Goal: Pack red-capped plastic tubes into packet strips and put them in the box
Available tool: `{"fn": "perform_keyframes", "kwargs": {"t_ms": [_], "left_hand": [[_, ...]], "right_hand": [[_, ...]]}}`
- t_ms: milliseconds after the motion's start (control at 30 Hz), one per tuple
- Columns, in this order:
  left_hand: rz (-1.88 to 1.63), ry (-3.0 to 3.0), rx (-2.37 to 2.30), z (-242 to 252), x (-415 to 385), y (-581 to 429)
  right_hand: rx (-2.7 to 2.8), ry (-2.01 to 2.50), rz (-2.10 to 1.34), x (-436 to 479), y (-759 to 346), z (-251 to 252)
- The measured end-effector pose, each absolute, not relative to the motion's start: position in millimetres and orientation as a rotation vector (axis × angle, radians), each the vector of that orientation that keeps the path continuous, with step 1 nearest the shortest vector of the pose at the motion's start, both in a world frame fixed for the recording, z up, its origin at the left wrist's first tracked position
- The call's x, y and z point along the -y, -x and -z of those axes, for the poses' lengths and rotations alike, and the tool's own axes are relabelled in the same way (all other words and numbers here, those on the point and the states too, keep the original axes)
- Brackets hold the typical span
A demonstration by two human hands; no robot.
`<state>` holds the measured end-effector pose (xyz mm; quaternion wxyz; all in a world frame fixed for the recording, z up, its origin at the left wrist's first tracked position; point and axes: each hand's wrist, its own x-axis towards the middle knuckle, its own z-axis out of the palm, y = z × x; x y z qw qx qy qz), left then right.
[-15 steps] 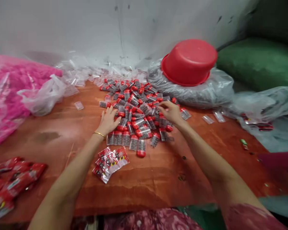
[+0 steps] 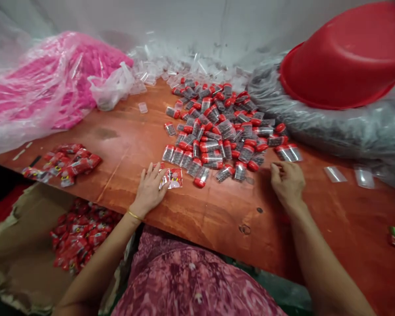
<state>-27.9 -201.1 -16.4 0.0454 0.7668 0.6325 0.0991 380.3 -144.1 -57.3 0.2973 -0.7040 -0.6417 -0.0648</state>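
Observation:
A heap of small clear packets with red caps [image 2: 217, 127] lies on the reddish wooden table [image 2: 204, 219]. My left hand [image 2: 150, 188], with a gold bangle at the wrist, rests flat and spread on a small stack of red printed sachets [image 2: 172, 177] near the table's front edge. My right hand [image 2: 287, 182] sits on the table at the heap's right front corner, fingers curled loosely, close to two capped packets [image 2: 288, 152]. I see nothing held in it.
A pink-filled plastic bag [image 2: 42, 87] lies at the back left. An upturned red basin [image 2: 345, 61] rests on a grey plastic bag [image 2: 342, 127] at the right. More red sachets [image 2: 67, 163] lie at the left edge, and a cardboard box [image 2: 26, 245] below holds several.
My view has swung down and left, showing the box below the table. Both hands have drawn back from the heap toward the front edge; the left now lies on the sachet stack.

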Motion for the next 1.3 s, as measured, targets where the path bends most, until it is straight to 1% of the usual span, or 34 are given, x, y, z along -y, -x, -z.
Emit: {"fn": "perform_keyframes", "kwargs": {"t_ms": [67, 233, 400, 533, 667, 767, 933, 1100, 1200, 1300], "left_hand": [[-0.239, -2.336, -1.944, 20.2, 203.9, 26.2], [-0.224, -2.355, -1.934, 23.4, 208.8, 30.9], [-0.226, -2.369, -1.893, 24.4, 215.1, 38.5], [-0.257, -2.305, -1.999, 25.5, 210.4, 33.0], [-0.29, -2.236, -2.115, 26.7, 203.9, 22.0], [-0.347, -2.187, -2.206, 28.6, 203.8, 17.5], [-0.415, -2.129, -2.25, 29.3, 206.0, 20.2], [-0.539, -2.213, -2.119, 17.9, 214.5, 19.2], [-0.493, -2.306, -1.984, 15.5, 222.2, 12.5], [-0.465, -2.267, -1.979, 21.4, 226.0, 6.5]], "right_hand": [[1.809, 1.71, 0.077, 152.9, -349.6, 50.5], [2.054, 1.337, -0.126, 181.3, -273.3, 33.6], [2.173, 1.056, -0.363, 193.0, -226.2, 33.5], [2.318, 1.066, -0.318, 190.9, -195.7, 33.4], [2.455, 1.297, -0.2, 185.4, -161.7, 25.4], [2.512, 1.408, -0.172, 183.4, -143.1, 24.7], [2.576, 1.248, -0.193, 188.0, -139.8, 36.5], [2.54, 1.108, -0.28, 193.1, -150.2, 43.2], [2.398, 1.104, -0.302, 198.3, -157.1, 45.3], [2.3, 1.119, -0.328, 206.0, -165.4, 45.9]]}}
